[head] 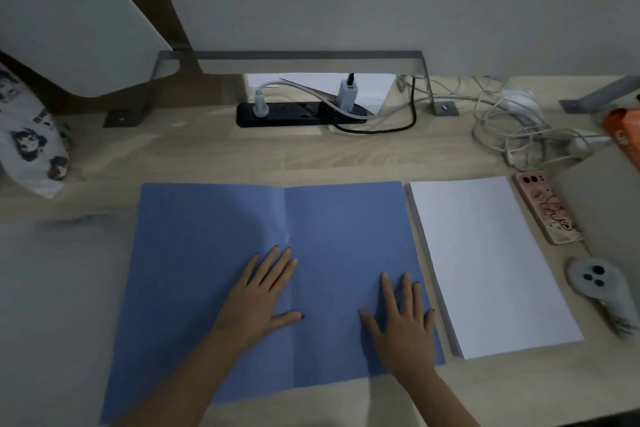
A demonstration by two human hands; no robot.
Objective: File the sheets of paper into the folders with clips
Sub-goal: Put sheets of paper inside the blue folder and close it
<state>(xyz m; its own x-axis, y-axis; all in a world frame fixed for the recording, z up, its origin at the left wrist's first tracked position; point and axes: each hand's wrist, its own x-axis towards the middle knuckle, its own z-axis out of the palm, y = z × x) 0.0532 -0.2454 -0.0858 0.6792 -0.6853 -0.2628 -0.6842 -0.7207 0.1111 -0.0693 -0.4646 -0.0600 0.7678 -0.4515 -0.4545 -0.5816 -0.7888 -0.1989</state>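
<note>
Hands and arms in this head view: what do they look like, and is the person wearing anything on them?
Both forearms are bare, with no sleeves, watch, bracelets or gloves in view. The left hand and the right hand are bare too, and no rings are visible. The fingernails carry dark polish, clearest on the left hand's fingertips and thumb. No markings show in this dim light.

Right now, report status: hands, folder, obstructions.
Left hand and right hand flat, open on opened blue paper folder. White paper stack untouched beside it. Nothing in the way.

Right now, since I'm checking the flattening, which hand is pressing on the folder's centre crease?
The left hand: it lies across the blue folder's fold, whereas the right hand rests on the right-hand flap.
</note>
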